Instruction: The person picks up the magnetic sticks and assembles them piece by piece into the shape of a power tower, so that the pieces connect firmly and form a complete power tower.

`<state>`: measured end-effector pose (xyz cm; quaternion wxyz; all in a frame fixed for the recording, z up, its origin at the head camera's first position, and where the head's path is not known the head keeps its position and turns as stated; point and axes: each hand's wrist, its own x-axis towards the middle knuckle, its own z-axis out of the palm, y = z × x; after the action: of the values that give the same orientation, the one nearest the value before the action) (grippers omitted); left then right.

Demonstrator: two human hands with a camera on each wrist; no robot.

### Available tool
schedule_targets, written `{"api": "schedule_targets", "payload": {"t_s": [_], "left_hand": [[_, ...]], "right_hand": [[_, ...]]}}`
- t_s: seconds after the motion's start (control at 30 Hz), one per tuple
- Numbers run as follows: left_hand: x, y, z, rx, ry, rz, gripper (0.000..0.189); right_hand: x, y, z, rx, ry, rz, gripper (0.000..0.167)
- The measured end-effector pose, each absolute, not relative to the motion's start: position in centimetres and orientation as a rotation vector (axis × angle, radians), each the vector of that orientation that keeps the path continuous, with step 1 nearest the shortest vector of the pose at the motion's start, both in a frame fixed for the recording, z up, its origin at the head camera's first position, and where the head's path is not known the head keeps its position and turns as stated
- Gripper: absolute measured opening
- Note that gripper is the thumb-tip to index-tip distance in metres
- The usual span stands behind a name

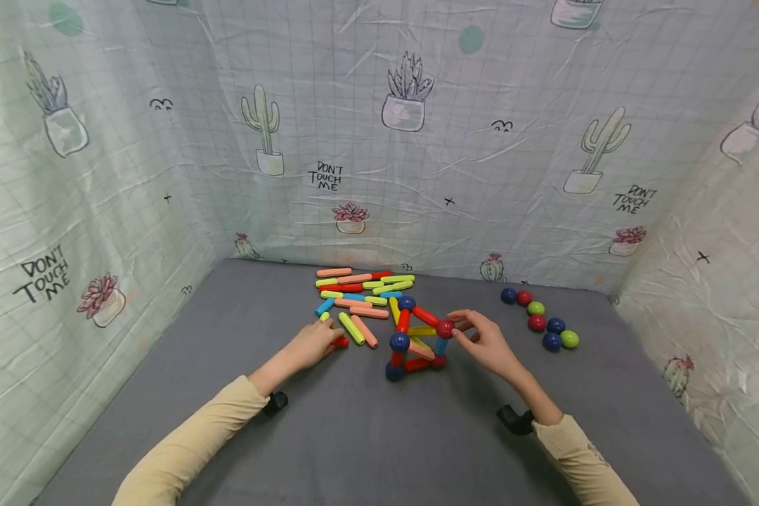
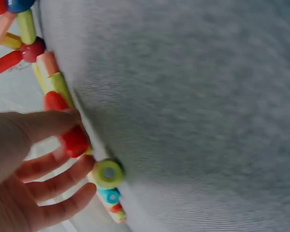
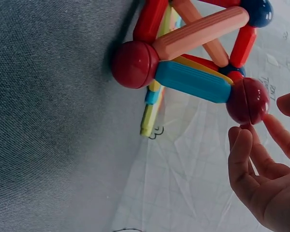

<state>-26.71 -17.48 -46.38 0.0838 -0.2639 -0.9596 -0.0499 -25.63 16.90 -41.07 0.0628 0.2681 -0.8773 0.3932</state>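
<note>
In the head view my left hand (image 1: 316, 342) is at the near left of a group of coloured sticks. It pinches a short red stick (image 2: 73, 140) between thumb and fingers, low over the grey table. A frame built of sticks and balls (image 1: 420, 330) stands on the table between my hands, with blue balls on its left and red balls on its right. My right hand (image 1: 483, 344) is beside its upper red ball (image 3: 249, 100), fingertips touching the ball, the thumb held a little apart. A blue stick (image 3: 193, 81) joins this ball to the lower red ball (image 3: 134, 64).
Loose pink, red, green and blue sticks (image 1: 354, 303) lie behind and left of the frame. Several loose balls (image 1: 536, 323) in blue, red and green lie at the right. A patterned cloth (image 1: 367, 140) hangs behind the grey table (image 1: 379, 436).
</note>
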Motion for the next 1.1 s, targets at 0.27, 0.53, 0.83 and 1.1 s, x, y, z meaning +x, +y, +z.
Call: {"api": "schedule_targets", "payload": {"t_s": [0.27, 0.53, 0.83, 1.1], "left_hand": [[-24.3, -12.4, -41.0, -0.86, -2.414, -0.402, 0.028], [-23.3, -6.4, -39.5, -1.007, -2.34, -0.375, 0.026], [-23.4, -5.4, -41.1, -0.899, -2.425, -0.279, 0.022], [-23.6, -4.9, -41.4, -0.874, -2.45, -0.402, 0.026]], "right_hand": [[-25.9, 16.5, -41.5, 0.83, -2.66, 1.088, 0.028], [-25.9, 16.5, -41.7, 0.826, -2.663, 1.102, 0.028], [-26.0, 16.3, -42.0, 0.834, -2.686, 1.122, 0.027], [-26.2, 16.3, -42.0, 0.865, -2.669, 1.123, 0.03]]}}
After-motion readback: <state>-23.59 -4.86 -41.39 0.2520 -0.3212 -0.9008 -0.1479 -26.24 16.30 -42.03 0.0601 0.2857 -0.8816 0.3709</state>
